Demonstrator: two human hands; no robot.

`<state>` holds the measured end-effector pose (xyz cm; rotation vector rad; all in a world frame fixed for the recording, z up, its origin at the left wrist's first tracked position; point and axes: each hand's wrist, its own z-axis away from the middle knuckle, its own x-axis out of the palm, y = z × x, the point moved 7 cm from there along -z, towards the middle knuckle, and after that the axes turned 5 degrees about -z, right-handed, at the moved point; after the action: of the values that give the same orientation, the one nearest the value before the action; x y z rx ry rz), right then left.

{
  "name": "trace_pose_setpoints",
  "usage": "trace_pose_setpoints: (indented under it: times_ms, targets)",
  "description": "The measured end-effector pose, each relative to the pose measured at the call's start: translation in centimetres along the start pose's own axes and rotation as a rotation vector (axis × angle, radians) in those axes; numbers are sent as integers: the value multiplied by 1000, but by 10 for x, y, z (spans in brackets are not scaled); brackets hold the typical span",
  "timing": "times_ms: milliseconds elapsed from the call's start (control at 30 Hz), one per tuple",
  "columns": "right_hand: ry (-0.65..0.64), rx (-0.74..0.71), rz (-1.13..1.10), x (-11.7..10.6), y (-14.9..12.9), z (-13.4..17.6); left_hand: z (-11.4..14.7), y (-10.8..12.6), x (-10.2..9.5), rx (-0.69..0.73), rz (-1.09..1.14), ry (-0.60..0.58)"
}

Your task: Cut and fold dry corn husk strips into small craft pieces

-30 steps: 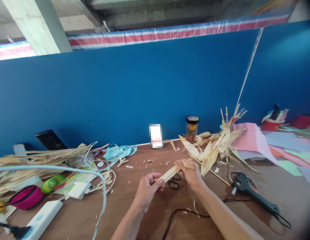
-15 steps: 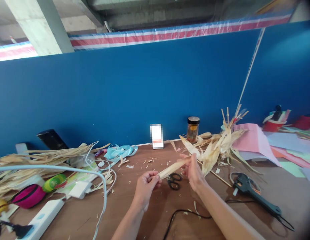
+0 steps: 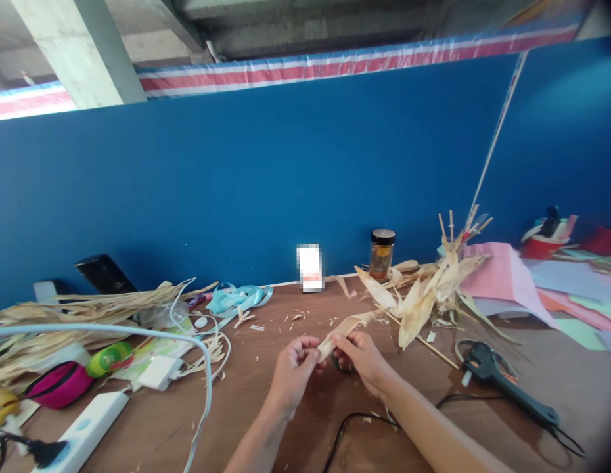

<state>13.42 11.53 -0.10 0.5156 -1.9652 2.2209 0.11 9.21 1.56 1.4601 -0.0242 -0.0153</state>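
A pale strip of corn husk (image 3: pixel 353 322) is stretched between my hands above the brown table. The fingers of my left hand (image 3: pixel 294 371) pinch its near end. My right hand (image 3: pixel 367 361) grips the same strip a little farther along, thumb on top, and the far end sticks out past the fingers. Under my right hand lies a pair of scissors (image 3: pixel 343 365), mostly hidden, with only part of a dark handle showing. To the right of the hands, dried husks (image 3: pixel 416 309) form a flower-like bundle on thin sticks.
A glue gun (image 3: pixel 502 381) lies at right, its black cord crossing the front. A lidded jar (image 3: pixel 383 255) stands by the blue partition (image 3: pixel 286 171). Blue ribbon (image 3: pixel 239 299), husk piles, a white power strip (image 3: pixel 83 427) and a looping cable occupy the left; coloured paper (image 3: pixel 502 279) lies right.
My right hand has come back towards my left, from the strip's far end to nearer its middle, and its fingers have closed on it. The scissors are now more covered.
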Motion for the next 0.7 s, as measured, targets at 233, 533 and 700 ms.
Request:
trace_pose_setpoints:
  times_ms: [233,533,700]
  targets:
    - [70,-1,-4,-7,-2,-1,1,9,1,88,-54,-15]
    - [-53,-33,89,3,-3,1,1,-4,9,3,-122,-126]
    - [-24,-51,108,1,-3,1,1,-5,8,-7,-78,-121]
